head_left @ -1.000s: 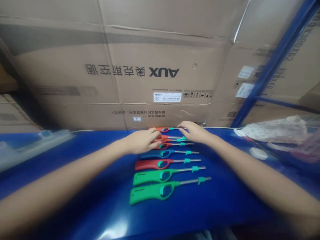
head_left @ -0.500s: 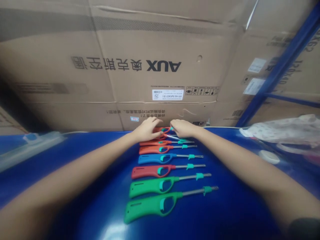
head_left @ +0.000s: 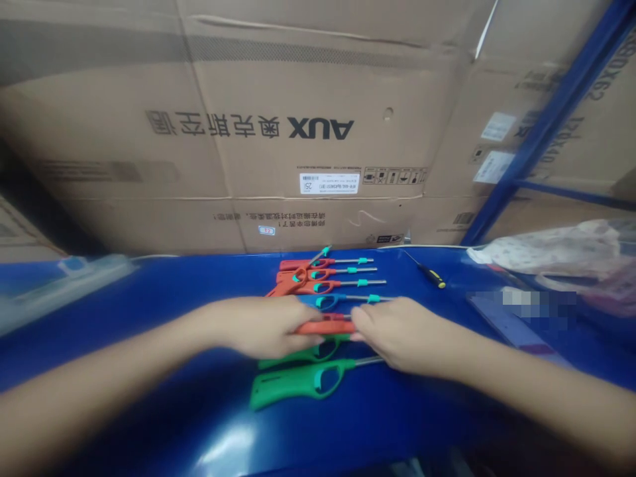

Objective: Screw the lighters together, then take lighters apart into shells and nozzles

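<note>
Your left hand (head_left: 271, 326) and right hand (head_left: 405, 334) both gripped the orange lighter (head_left: 325, 327), its long axis running sideways between them, just beyond the nearest green lighter (head_left: 285, 387), neither hand closer.

Upside-down AUX (head_left: 320, 129) and Chinese lettering (head_left: 216, 124) on cardboard box (head_left: 278, 89), 25 on its white label (head_left: 329, 183)

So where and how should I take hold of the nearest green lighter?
Probably grip the nearest green lighter by the middle of its handle, from above on the near side. It lies flat on the blue table, its broad handle pointing left and uncovered, while the thin metal tube runs right and passes behind the right hand.
</note>
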`<state>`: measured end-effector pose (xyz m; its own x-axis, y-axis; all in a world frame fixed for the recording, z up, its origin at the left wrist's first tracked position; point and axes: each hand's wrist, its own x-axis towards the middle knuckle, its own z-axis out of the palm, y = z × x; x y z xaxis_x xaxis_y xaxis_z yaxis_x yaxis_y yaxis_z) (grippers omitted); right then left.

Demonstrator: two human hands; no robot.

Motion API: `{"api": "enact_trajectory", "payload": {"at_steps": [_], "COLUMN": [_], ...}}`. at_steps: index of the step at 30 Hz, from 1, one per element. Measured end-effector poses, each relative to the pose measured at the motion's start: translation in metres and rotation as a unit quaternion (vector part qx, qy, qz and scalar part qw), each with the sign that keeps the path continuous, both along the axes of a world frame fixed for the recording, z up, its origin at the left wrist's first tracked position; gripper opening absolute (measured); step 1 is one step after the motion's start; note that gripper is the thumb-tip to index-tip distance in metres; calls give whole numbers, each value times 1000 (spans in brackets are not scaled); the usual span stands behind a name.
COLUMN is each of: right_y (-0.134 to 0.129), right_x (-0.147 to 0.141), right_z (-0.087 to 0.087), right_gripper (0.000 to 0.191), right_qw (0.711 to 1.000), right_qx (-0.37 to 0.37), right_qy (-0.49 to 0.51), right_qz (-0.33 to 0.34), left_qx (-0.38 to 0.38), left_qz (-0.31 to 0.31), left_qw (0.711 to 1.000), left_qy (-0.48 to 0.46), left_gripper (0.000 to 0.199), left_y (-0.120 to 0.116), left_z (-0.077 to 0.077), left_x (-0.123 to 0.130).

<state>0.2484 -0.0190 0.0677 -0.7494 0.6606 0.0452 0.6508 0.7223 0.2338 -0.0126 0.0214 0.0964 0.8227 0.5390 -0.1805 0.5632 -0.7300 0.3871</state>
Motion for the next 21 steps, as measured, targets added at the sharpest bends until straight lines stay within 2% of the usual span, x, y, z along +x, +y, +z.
{"api": "enact_trajectory", "payload": {"at_steps": [2,4,6,8,10,12,15,17,21], "right_y": [-16,-22,-19,-10,-2,5,16,25,36], "right_x": [11,22,29,31,29,23,12,5,-2], "right_z": [-8,-12,-13,-11,-6,-2,-3,-11,-34], "right_gripper": [21,24,23,26,47,54,31,26,31], "right_qw": [999,997,993,985,975,976,986,987,982], "right_qx": [24,60,107,161,191,168,66,19,19], "right_qy": [27,47,50,64,104,141,145,136,163], "right_qz": [4,6,-2,-25,-38,-16,47,77,95], "left_qx": [-63,-72,-17,81,180,227,212,189,172], "left_qz": [20,63,112,161,214,247,246,230,194], "left_qw": [998,995,994,983,959,942,943,950,961], "left_qy": [23,24,-1,-33,-39,1,75,97,98], "left_gripper": [24,24,23,28,35,39,33,29,30], "left_y": [-16,-23,-20,-8,9,29,52,64,82], "left_z": [3,0,-9,-20,-32,-39,-43,-40,-32], "left_x": [-16,-26,-29,-27,-25,-24,-26,-28,-26]}}
